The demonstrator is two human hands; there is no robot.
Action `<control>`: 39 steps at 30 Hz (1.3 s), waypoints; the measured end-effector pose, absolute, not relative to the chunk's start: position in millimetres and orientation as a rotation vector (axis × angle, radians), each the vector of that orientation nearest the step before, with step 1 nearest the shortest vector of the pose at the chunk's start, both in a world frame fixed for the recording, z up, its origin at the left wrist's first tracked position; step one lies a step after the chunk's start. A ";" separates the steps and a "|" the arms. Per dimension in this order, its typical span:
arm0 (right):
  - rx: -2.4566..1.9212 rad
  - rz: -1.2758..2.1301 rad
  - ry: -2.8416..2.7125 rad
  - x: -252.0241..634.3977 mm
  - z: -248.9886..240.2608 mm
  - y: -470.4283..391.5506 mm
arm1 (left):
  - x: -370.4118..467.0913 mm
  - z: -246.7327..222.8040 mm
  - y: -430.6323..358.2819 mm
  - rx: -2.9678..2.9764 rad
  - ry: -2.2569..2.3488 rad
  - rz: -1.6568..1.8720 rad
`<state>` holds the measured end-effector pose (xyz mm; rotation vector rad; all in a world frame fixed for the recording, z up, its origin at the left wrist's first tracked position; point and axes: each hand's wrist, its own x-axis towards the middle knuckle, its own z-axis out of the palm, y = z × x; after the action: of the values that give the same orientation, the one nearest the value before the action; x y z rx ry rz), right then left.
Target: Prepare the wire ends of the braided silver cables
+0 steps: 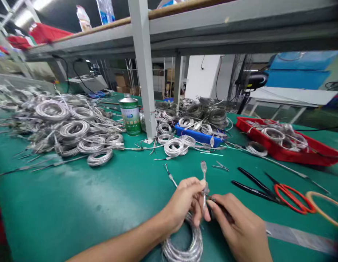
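Braided cable coil [185,243] sits under both hands, its metal-tipped end [203,168] sticking up past the fingers. L hand [185,203] closed on the cable below the tip; R hand [240,225] pinched on a small dark tool, type unclear. Red-handled scissors [283,191] right of R hand. Big coil pile [67,127] far left of L hand, more in red tray [308,154]. Looks like plenty left.

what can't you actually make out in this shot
Head view only:
- Coiled braided cable: its lower loop is cut off by the bottom edge.
- Small dark tool in the right hand: mostly hidden by the fingers, type unclear.
- Cable end with metal tip: the part the left hand pinches is covered.
- Green can: label print too small to read.
- Orange ring: cut off at the right edge.
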<state>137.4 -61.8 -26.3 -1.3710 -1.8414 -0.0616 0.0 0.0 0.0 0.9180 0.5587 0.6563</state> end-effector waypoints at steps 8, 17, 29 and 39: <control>-1.343 0.006 -1.801 139.4 -25.4 -61.0 | 0.7 0.6 1.3 0.919 0.556 0.640; -1.311 0.069 -1.708 136.0 -18.5 -61.5 | 0.1 -0.7 0.2 0.933 0.563 0.621; -1.179 0.010 -1.756 136.7 -19.0 -61.9 | 2.0 1.2 -3.5 0.971 0.564 0.665; -1.187 -0.051 -1.797 139.2 -21.8 -58.8 | 1.7 2.2 -3.3 0.985 0.598 0.636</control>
<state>139.2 -58.8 -21.8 -1.1873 -1.7974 -0.0508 1.7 -3.3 2.2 0.9853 0.5978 0.6359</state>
